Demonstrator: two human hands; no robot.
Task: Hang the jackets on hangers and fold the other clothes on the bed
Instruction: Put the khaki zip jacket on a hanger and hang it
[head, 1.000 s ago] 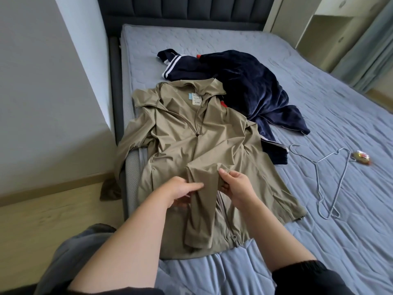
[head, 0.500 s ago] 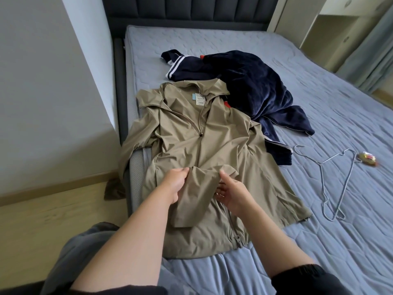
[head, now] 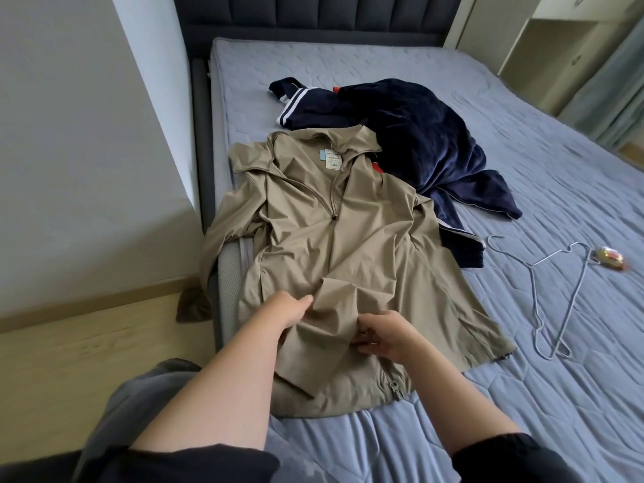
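On the bed (head: 522, 151), a khaki jacket (head: 348, 245) lies front-up under both grips: the left hand (head: 291, 310) pinches its folded-over sleeve (head: 334, 308), the right hand (head: 383, 334) touches the sleeve's far edge, hold unclear. The wire hanger (head: 561, 257) lies well right of the grip, untouched. The slick cloth could slide off the bed's edge left of the grip, where the other sleeve (head: 217, 245) hangs over.

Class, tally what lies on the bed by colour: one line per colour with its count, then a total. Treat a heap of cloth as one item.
Khaki: 1, the jacket
Navy: 1, the velvet heap
Silver: 1, the wire hanger
Red and gold: 1, the small object
Total: 4
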